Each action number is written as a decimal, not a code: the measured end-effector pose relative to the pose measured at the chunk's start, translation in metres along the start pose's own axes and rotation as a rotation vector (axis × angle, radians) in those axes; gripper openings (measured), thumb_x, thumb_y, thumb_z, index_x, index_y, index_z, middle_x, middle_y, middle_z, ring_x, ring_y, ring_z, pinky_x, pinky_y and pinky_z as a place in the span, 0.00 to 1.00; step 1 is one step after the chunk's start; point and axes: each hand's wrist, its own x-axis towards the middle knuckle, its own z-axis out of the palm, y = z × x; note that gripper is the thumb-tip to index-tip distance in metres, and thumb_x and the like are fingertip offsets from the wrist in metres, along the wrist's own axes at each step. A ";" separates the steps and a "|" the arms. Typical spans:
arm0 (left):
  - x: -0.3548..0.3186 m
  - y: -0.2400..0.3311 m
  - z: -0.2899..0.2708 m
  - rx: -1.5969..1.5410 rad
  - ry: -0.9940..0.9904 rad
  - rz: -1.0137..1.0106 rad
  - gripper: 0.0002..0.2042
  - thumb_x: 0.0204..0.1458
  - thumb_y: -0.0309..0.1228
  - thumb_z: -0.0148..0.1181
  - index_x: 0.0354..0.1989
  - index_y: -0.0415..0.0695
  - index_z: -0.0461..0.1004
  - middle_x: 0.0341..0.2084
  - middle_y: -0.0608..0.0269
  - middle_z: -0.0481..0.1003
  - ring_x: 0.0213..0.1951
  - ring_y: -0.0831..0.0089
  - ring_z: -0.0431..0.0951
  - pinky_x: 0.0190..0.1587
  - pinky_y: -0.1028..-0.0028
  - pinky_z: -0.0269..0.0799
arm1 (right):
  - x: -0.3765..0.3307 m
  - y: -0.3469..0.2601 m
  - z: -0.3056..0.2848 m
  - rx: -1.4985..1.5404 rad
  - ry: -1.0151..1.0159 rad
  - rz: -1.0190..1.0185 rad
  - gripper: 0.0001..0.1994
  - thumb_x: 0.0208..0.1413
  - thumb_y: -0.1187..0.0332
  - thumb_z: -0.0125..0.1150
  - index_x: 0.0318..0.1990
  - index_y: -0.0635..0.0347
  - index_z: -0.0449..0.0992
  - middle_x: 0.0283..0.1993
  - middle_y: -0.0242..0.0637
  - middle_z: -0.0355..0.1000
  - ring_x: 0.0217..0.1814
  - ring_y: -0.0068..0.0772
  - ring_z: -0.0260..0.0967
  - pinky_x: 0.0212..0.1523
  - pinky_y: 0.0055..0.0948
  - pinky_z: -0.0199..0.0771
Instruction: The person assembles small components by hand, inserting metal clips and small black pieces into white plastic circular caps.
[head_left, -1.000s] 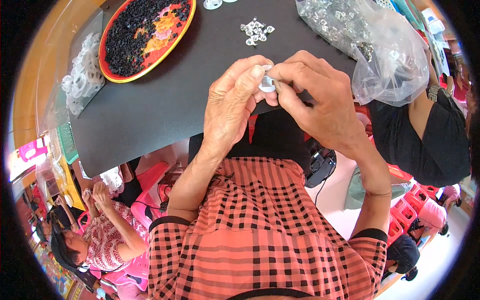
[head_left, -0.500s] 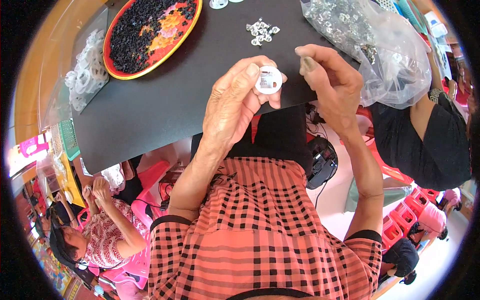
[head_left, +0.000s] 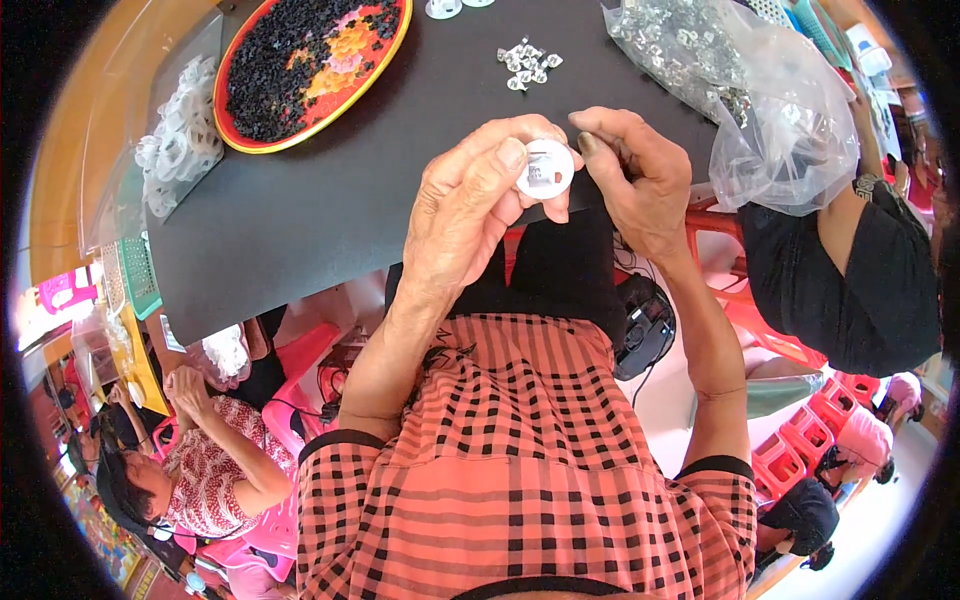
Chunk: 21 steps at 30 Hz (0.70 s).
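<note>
A small round white plastic part (head_left: pixel 561 186) is pinched between the thumb and fingers of my left hand (head_left: pixel 452 208). Its open face, turned up, shows a silvery metal insert and a small reddish-brown spot. Just to the right, my right hand (head_left: pixel 645 185) is curled, thumb and forefinger brought close together at the part's edge. Anything between those fingertips is too small to make out. On the dark table (head_left: pixel 330 215) beyond my hands lies a little pile of shiny clear-and-metal pieces (head_left: pixel 526 64).
A red, yellow-rimmed tray (head_left: pixel 340 95) of small black pieces stands far left, beside a bag of white rings (head_left: pixel 180 140). A clear bag of metallic pieces (head_left: pixel 690 45) lies at the right. Co-workers sit on both sides, one in a patterned top (head_left: pixel 215 455).
My right hand has moved left, bringing its fingertips to the white part. The left hand with the part has shifted slightly right and down.
</note>
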 end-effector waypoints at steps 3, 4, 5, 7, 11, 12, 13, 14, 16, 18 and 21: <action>-0.004 0.002 -0.002 0.078 -0.044 0.007 0.19 0.59 0.39 0.47 0.47 0.32 0.65 0.38 0.43 0.72 0.31 0.66 0.74 0.33 0.70 0.73 | -0.001 0.003 0.001 -0.020 0.014 -0.024 0.08 0.53 0.82 0.55 0.41 0.65 0.75 0.25 0.22 0.65 0.24 0.08 0.55 0.23 0.12 0.53; -0.004 0.002 -0.002 0.079 -0.044 0.011 0.19 0.59 0.39 0.47 0.47 0.32 0.65 0.38 0.43 0.72 0.31 0.66 0.74 0.33 0.70 0.73 | 0.000 0.002 0.001 -0.039 0.025 -0.036 0.08 0.51 0.80 0.57 0.39 0.63 0.75 0.25 0.25 0.68 0.23 0.10 0.58 0.22 0.14 0.56; -0.004 0.002 -0.001 -0.004 -0.048 0.000 0.19 0.59 0.39 0.47 0.47 0.32 0.65 0.38 0.43 0.71 0.30 0.66 0.74 0.33 0.70 0.73 | 0.000 0.002 0.001 -0.057 0.035 -0.048 0.08 0.48 0.79 0.60 0.38 0.61 0.76 0.26 0.28 0.70 0.22 0.12 0.60 0.22 0.16 0.60; -0.004 0.001 -0.001 -0.085 -0.053 -0.007 0.19 0.59 0.39 0.47 0.48 0.32 0.65 0.38 0.44 0.71 0.29 0.67 0.73 0.32 0.71 0.73 | 0.000 0.001 0.002 -0.079 0.038 -0.068 0.08 0.48 0.79 0.60 0.37 0.61 0.76 0.25 0.29 0.70 0.22 0.12 0.60 0.22 0.16 0.60; -0.004 0.000 0.000 -0.261 -0.087 -0.037 0.19 0.59 0.40 0.47 0.46 0.33 0.65 0.37 0.45 0.71 0.27 0.68 0.72 0.30 0.70 0.73 | -0.001 -0.002 0.002 -0.105 0.037 -0.065 0.08 0.48 0.79 0.60 0.37 0.61 0.76 0.25 0.29 0.70 0.21 0.13 0.60 0.22 0.17 0.60; -0.004 0.001 0.000 -0.295 -0.093 -0.051 0.19 0.59 0.40 0.48 0.46 0.34 0.65 0.36 0.46 0.71 0.26 0.68 0.72 0.29 0.70 0.73 | -0.001 -0.003 0.002 -0.104 0.038 -0.069 0.08 0.48 0.79 0.60 0.37 0.61 0.76 0.25 0.29 0.70 0.21 0.13 0.60 0.22 0.17 0.60; -0.004 0.001 0.000 -0.293 -0.095 -0.049 0.19 0.59 0.40 0.48 0.46 0.34 0.65 0.36 0.46 0.71 0.26 0.68 0.72 0.29 0.70 0.73 | -0.001 -0.003 0.002 -0.109 0.036 -0.070 0.08 0.48 0.80 0.60 0.37 0.61 0.76 0.25 0.29 0.69 0.21 0.13 0.60 0.22 0.17 0.60; -0.004 0.001 -0.001 -0.291 -0.090 -0.054 0.18 0.59 0.40 0.48 0.45 0.34 0.65 0.36 0.46 0.71 0.26 0.68 0.72 0.29 0.70 0.73 | -0.001 -0.003 0.002 -0.115 0.034 -0.070 0.08 0.48 0.80 0.60 0.37 0.61 0.76 0.25 0.29 0.69 0.21 0.13 0.60 0.22 0.17 0.60; -0.005 0.002 0.000 -0.287 -0.085 -0.061 0.18 0.59 0.40 0.48 0.45 0.34 0.65 0.36 0.46 0.71 0.26 0.69 0.72 0.29 0.70 0.73 | 0.000 -0.004 0.001 -0.112 0.032 -0.078 0.08 0.48 0.80 0.60 0.37 0.61 0.76 0.24 0.28 0.69 0.21 0.13 0.60 0.21 0.17 0.59; -0.005 0.003 0.001 -0.288 -0.088 -0.045 0.18 0.59 0.40 0.47 0.46 0.34 0.65 0.36 0.46 0.71 0.26 0.69 0.72 0.28 0.70 0.73 | 0.001 -0.003 0.002 -0.110 0.029 -0.086 0.08 0.48 0.80 0.60 0.37 0.61 0.76 0.24 0.28 0.69 0.21 0.13 0.59 0.21 0.17 0.59; -0.008 0.003 0.002 -0.283 -0.081 -0.037 0.18 0.60 0.40 0.47 0.44 0.34 0.66 0.36 0.48 0.72 0.27 0.69 0.72 0.30 0.71 0.73 | 0.002 -0.001 0.004 -0.110 0.043 -0.130 0.08 0.48 0.79 0.59 0.37 0.60 0.76 0.24 0.28 0.68 0.21 0.13 0.59 0.21 0.17 0.59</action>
